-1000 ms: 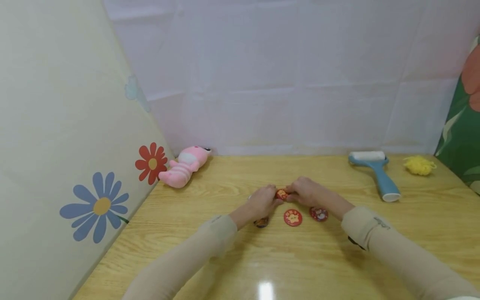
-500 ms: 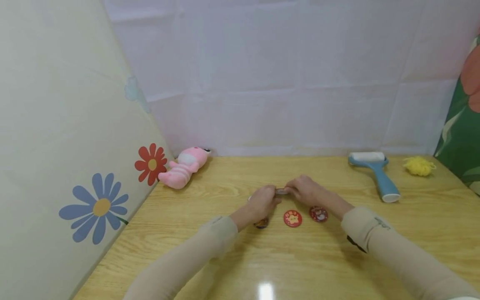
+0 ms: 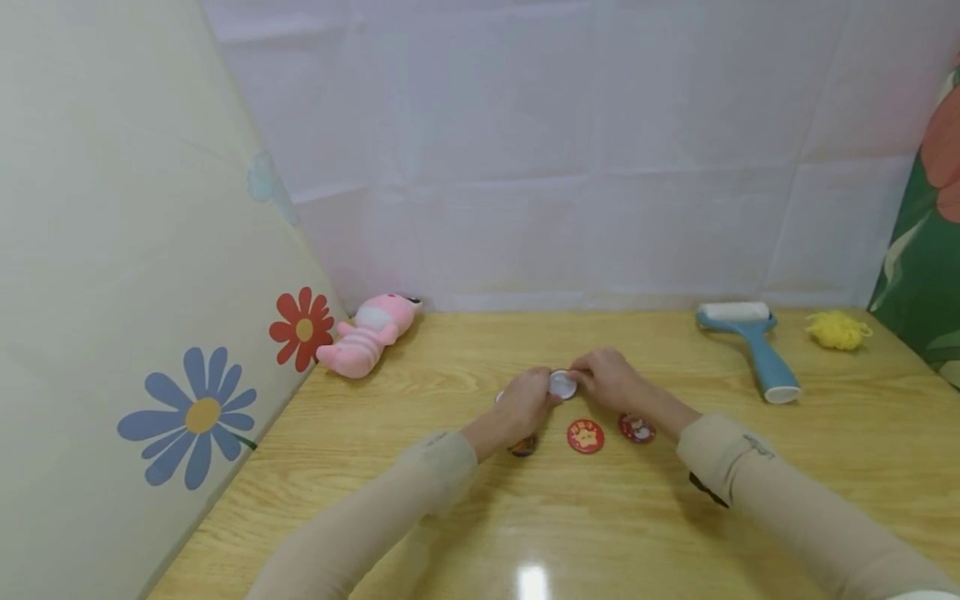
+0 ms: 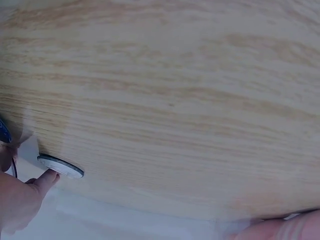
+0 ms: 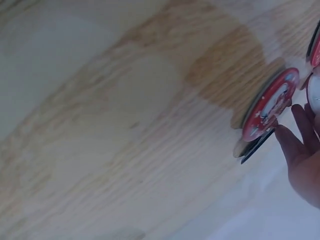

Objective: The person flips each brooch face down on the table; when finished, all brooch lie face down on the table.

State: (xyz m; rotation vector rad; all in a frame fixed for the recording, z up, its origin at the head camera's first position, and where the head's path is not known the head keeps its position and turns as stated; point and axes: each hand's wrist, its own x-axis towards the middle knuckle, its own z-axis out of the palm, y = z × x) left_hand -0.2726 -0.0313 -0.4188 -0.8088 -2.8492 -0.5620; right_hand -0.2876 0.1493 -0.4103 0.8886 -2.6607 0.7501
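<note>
Both hands meet over the middle of the table. Between them is a round badge [image 3: 562, 385], pinched at its left edge by my left hand [image 3: 523, 403] and at its right edge by my right hand [image 3: 611, 383]. Its pale back faces the head camera. Just nearer lies a red badge [image 3: 585, 436] with a yellow star. A dark red badge [image 3: 637, 427] sits under the right wrist, and a dark orange badge [image 3: 522, 446] is partly hidden by the left wrist. In the right wrist view, fingertips [image 5: 284, 134] are close beside a red-rimmed badge [image 5: 272, 106].
At the back left lies a pink striped plush toy [image 3: 367, 335]. A blue-handled lint roller [image 3: 765, 358] and a yellow mesh puff [image 3: 837, 331] lie at the right rear. A flower-printed wall [image 3: 187, 208] borders the wooden table [image 3: 600, 525] on the left.
The badge between my hands has turned over: first its red star face showed, then its edge, and now its pale back. Both hands stay in nearly the same place.
</note>
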